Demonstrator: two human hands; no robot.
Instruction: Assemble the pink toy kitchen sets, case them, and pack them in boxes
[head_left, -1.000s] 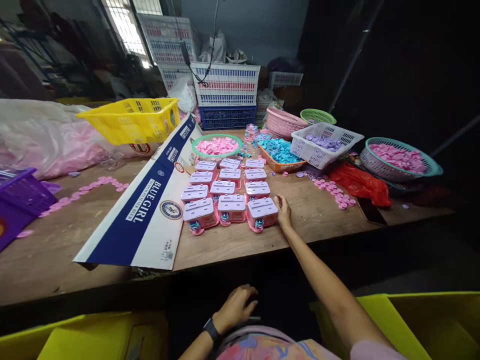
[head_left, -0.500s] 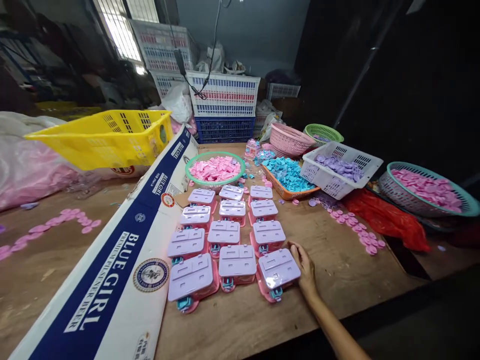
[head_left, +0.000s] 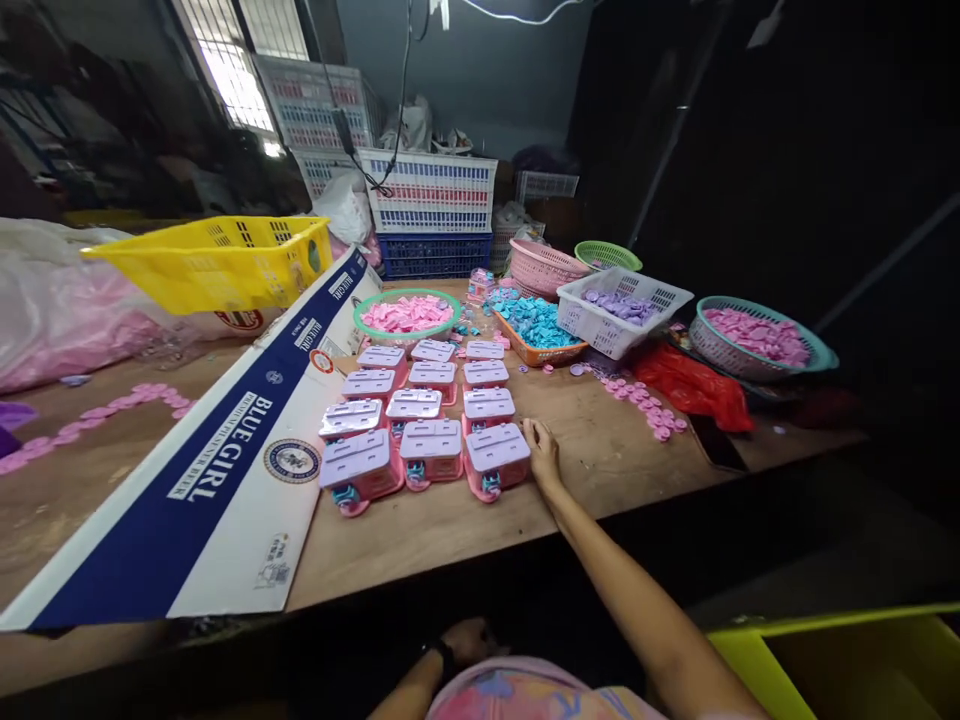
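Observation:
Several small pink boxes with lilac lids stand in rows on the wooden table (head_left: 420,545). Teal clasp-like pieces show on their near ends. My right hand (head_left: 543,452) rests on the table at the right side of the front-right box (head_left: 498,452). Its fingers are lightly bent against or close beside that box and do not wrap round it. Below the table edge, near my lap, is my left hand (head_left: 469,640), with a dark band on the wrist. Shadow hides its fingers.
A printed cardboard panel (head_left: 225,465) borders the boxes on the left, with a yellow basket (head_left: 217,265) beyond. Behind and right stand baskets of pink pieces (head_left: 409,315), blue pieces (head_left: 540,322) and purple pieces (head_left: 621,306). Pink discs (head_left: 649,408) lie at right; a yellow bin (head_left: 757,665) is lower right.
The view has tilted down and shifted, so my left hand and lap now show. My right hand stays beside the front-right box, and the boxes keep their rows.

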